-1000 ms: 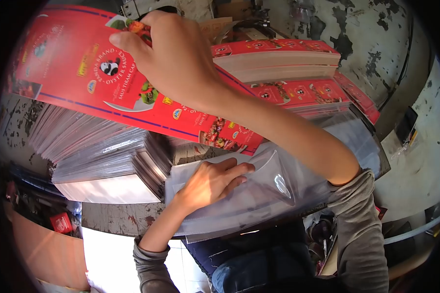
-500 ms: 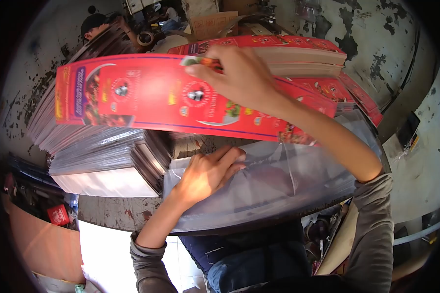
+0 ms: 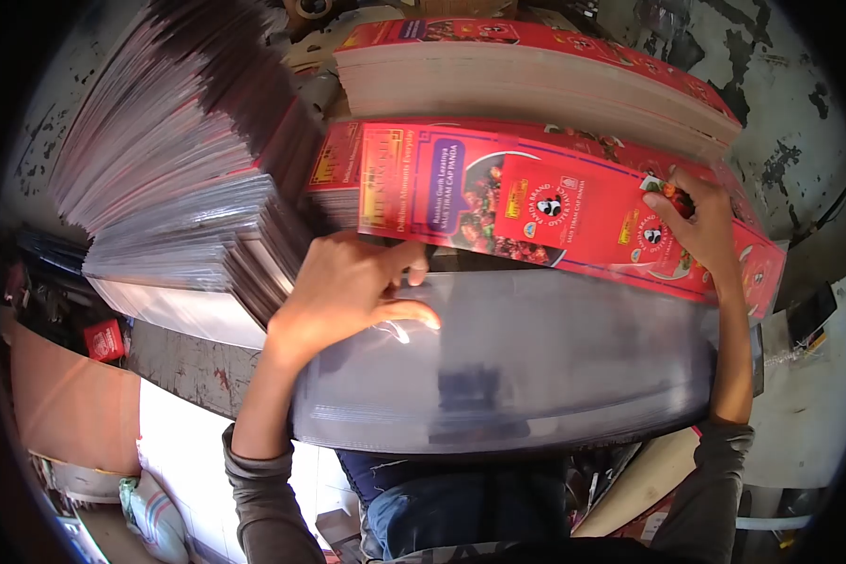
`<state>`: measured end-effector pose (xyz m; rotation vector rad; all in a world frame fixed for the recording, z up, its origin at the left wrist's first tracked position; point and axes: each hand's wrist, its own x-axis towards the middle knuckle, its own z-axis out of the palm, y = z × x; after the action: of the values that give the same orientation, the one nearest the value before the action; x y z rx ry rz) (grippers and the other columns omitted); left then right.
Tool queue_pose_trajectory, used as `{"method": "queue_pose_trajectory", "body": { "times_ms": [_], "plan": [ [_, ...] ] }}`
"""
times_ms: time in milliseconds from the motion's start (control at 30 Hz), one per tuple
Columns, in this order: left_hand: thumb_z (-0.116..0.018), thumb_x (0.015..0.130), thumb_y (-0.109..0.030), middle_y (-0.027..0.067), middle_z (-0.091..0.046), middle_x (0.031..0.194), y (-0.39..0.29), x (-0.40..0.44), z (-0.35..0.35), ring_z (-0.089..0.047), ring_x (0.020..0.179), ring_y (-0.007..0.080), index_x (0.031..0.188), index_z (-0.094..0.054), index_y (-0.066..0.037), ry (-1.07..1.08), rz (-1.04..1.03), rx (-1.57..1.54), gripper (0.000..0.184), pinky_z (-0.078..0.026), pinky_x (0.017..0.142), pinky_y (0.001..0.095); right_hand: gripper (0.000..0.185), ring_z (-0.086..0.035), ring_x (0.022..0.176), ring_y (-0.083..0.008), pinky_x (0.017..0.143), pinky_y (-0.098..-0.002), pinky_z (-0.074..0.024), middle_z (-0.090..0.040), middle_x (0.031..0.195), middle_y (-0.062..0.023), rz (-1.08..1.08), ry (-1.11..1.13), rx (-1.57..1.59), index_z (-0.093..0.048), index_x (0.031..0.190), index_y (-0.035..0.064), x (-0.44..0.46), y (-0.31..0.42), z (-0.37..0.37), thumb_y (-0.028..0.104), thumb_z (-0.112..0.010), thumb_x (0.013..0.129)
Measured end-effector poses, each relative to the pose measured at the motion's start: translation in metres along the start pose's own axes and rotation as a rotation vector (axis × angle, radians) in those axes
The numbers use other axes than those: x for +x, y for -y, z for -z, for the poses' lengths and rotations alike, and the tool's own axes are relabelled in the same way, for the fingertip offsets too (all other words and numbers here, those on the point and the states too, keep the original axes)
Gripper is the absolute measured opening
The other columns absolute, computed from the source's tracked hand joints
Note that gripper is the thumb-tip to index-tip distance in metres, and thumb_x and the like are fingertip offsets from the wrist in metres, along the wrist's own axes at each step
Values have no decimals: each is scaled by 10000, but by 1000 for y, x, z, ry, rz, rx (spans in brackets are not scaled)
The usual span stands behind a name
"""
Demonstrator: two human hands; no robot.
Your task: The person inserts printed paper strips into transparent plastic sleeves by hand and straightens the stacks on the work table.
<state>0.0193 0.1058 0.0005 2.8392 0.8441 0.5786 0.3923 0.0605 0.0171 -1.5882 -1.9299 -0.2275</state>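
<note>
My right hand point(image 3: 705, 221) pinches a long red printed cardboard strip point(image 3: 583, 209) with panda pictures and food photos. The strip slants down to the right, in front of a lower stack of red strips point(image 3: 334, 174). Over the left end of a pile of clear plastic sleeves point(image 3: 573, 367) is my left hand point(image 3: 348, 291), its thumb and index finger apart. A bright glint shows on the plastic below its thumb. Whether those fingertips touch the top sleeve, I cannot tell.
A tall stack of red strips point(image 3: 536, 80) stands at the back. To the left, many sleeved strips point(image 3: 169, 235) lean and lie in thick piles. A small red box point(image 3: 103, 340) sits at the far left. The worn table edge point(image 3: 179, 362) shows at front left.
The strip in my right hand has moved right and down, toward the lower stack. My left hand has shifted slightly left and its thumb has spread. The view has tilted downward.
</note>
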Motion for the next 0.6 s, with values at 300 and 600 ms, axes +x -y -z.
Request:
{"method": "queue_pose_trajectory", "body": {
  "times_ms": [300, 600],
  "plan": [
    [-746, 666, -366, 67, -510, 868, 6, -4, 7, -485, 885, 248, 923, -574, -110, 300, -57, -344, 401, -391, 793, 369, 288, -406, 565, -96, 524, -263, -334, -474, 604, -19, -157, -130, 101, -559, 700, 1, -2, -30, 17, 249, -684, 774],
    [-594, 839, -131, 86, -577, 719, 5, 0, 11, -618, 657, 223, 814, -485, -30, 157, 226, -548, 150, -469, 601, 320, 280, -331, 532, -52, 475, -249, -260, -372, 560, 29, -161, 68, 172, -505, 658, 12, -2, -15, 17, 188, -700, 756]
  ]
}}
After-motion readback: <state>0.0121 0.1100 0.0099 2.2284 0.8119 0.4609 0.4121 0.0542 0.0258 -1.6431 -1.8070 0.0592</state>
